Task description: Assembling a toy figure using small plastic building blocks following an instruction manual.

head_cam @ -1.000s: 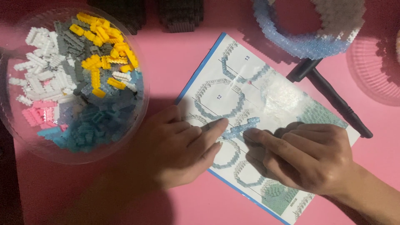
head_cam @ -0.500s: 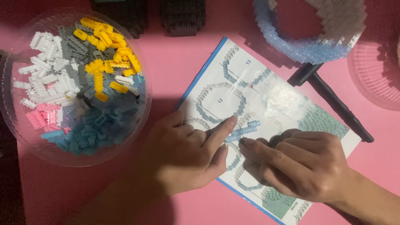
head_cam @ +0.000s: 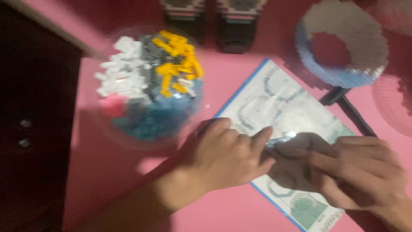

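Note:
My left hand point(head_cam: 223, 157) and my right hand point(head_cam: 356, 172) rest on a printed instruction sheet point(head_cam: 279, 99) on the pink table. Between their fingertips they pinch a small light-blue strip of tiny bricks point(head_cam: 281, 139), pressed against the sheet. The picture is blurred, so the strip's shape is unclear. A clear round bowl point(head_cam: 150, 86) of sorted tiny bricks, white, grey, yellow, pink and blue, stands left of the sheet.
A half-built ring of blue and white bricks point(head_cam: 343, 47) lies at the back right, with a black tool point(head_cam: 349, 109) below it. Two dark brick-built pieces point(head_cam: 210, 17) stand at the back edge. A clear dish point(head_cam: 395, 107) shows at the right. Dark floor lies left of the table.
The view has swung left and blurred, so everything sits further right in the picture. Both hands stay together on the sheet, still pinching the light-blue strip.

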